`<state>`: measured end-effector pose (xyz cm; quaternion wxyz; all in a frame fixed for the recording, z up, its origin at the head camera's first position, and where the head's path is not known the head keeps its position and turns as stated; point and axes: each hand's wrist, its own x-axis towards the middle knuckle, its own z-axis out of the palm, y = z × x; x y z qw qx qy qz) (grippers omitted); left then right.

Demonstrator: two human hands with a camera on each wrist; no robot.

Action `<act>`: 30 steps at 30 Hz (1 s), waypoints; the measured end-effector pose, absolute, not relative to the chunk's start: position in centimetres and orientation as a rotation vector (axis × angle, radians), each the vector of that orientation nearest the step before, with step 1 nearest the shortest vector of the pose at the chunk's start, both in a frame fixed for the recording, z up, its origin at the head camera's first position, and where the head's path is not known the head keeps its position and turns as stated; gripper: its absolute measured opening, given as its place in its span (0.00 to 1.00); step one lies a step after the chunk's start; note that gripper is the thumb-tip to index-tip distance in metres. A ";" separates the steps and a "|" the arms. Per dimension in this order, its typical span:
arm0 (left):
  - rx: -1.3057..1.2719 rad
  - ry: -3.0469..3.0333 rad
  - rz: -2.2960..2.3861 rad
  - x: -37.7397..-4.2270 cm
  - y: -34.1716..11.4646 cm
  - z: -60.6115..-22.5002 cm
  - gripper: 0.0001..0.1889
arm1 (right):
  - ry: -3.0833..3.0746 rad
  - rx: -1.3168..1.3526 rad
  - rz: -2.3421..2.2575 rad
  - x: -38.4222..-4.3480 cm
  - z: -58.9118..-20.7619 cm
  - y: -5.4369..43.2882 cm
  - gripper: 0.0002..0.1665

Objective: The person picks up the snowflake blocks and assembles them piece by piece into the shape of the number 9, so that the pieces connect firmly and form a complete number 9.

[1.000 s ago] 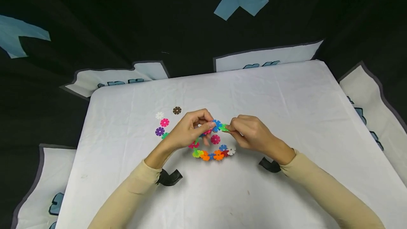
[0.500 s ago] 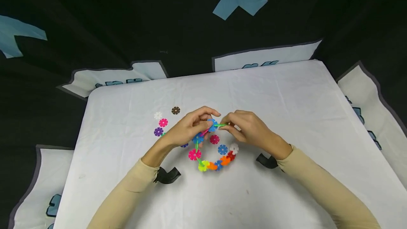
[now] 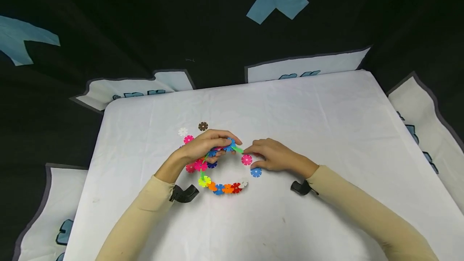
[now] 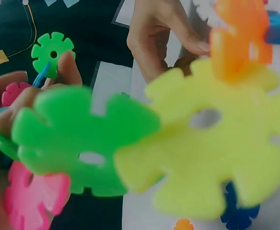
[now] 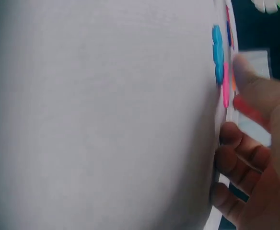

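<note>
My left hand (image 3: 222, 145) pinches the top of a chain of coloured snowflake discs (image 3: 221, 188) just above the white cloth. The chain's blue and green end discs (image 3: 237, 149) stick out to the right. Its rest curves down through pink, yellow, orange, blue and red to a white disc (image 3: 243, 184). The left wrist view is filled by its green disc (image 4: 82, 143) and yellow disc (image 4: 207, 139). My right hand (image 3: 250, 154) lies low on the cloth with relaxed fingers and holds nothing. Its fingertips are by a loose pink disc (image 3: 247, 159) and a loose blue disc (image 3: 255, 172).
Loose discs lie left of my left hand: white (image 3: 183, 131), brown (image 3: 203, 126), pink (image 3: 188, 139) and dark blue (image 3: 212, 165). The white-clothed table (image 3: 308, 108) has black fabric beyond its edges. In the right wrist view the cloth (image 5: 106, 115) fills most of the frame.
My right hand let go of the chain's green end and dropped to the cloth by the loose pink disc. My left hand swung the chain down and to the left.
</note>
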<state>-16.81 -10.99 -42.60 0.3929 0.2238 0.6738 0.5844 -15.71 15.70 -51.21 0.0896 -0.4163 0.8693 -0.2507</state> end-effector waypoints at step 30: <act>0.868 1.882 1.592 -15.2 -8.8 -41.8 0.20 | 2.649 -1.348 -1.580 -12.0 -44.4 16.6 0.16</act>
